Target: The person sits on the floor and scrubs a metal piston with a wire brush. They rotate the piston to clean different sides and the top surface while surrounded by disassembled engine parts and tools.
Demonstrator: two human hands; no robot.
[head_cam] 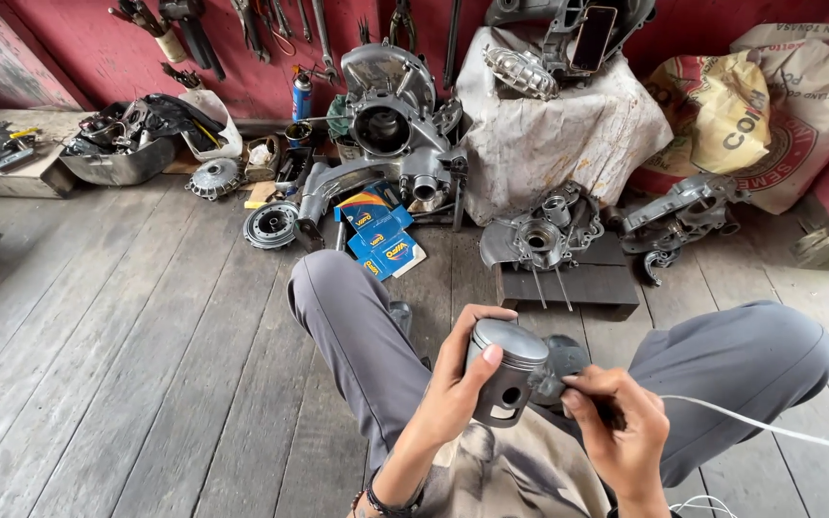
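Note:
My left hand (453,384) grips a silver metal piston (506,372), held upright above my lap with its pin hole facing me. My right hand (621,432) is closed beside the piston's right side, pinching a small dark part (547,386) against it. What exactly the fingers hold is hard to tell. My legs in grey trousers (347,317) spread to both sides on the wooden floor.
An engine crankcase half (541,235) rests on a dark wooden block (587,283) just ahead. A larger engine casing (390,115), blue parts boxes (381,235), a round clutch part (271,225), a metal tray of parts (122,144), sacks (769,105) and hanging tools line the red wall.

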